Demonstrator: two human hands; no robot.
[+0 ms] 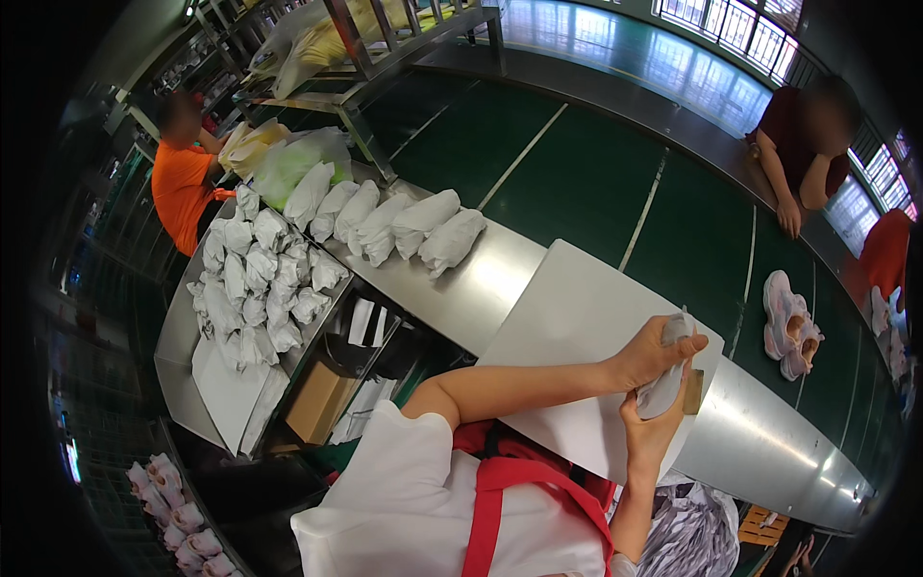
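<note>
my left hand [642, 356]: fingers pinching pale paper bundle [660, 392] at top | my right hand [650, 438]: fingers curled round its lower part | bundle: over white board [562, 322] on steel worktop [760, 438] | white-wrapped bundles [394, 226]: further left

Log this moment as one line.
left hand: grips pale bundle | right hand: grips pale bundle | below: white paper | nearby: white wrapped bundles on steel counter

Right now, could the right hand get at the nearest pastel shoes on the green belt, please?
Probably not without letting go first: the right hand is holding the wrapped bundle with the left hand. Otherwise, the way to the shoes looks free.
</note>
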